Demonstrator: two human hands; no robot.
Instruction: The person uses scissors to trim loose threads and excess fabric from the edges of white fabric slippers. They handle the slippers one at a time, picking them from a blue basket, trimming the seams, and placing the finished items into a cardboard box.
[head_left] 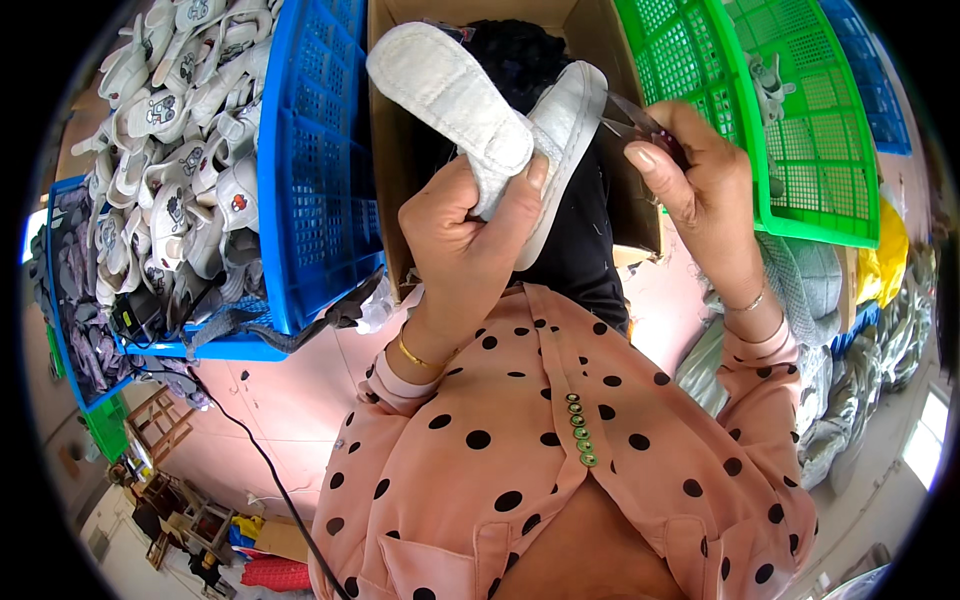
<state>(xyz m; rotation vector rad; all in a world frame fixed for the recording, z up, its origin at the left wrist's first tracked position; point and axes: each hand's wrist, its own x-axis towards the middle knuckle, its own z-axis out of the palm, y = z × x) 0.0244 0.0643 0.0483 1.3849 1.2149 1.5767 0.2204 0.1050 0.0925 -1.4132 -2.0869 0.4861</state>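
Observation:
My left hand [470,225] is closed around a small white fabric shoe [565,125], thumb pressed along its side. A long padded white piece [440,85] with rounded ends and a stitched edge lies across the shoe and points up to the left; I cannot tell whether it is joined to it. My right hand [700,175] grips small scissors [630,115] with dark handles. Their blades stand apart and point left, right beside the shoe's rounded end, perhaps touching it.
An open cardboard box [590,35] with dark cloth stands beyond my hands. On the left, a blue crate [320,150] borders heaped white shoes [165,190]. Green crates [815,130] stand at right. A black cable [260,450] trails at lower left; plastic-wrapped bundles [850,390] lie at right.

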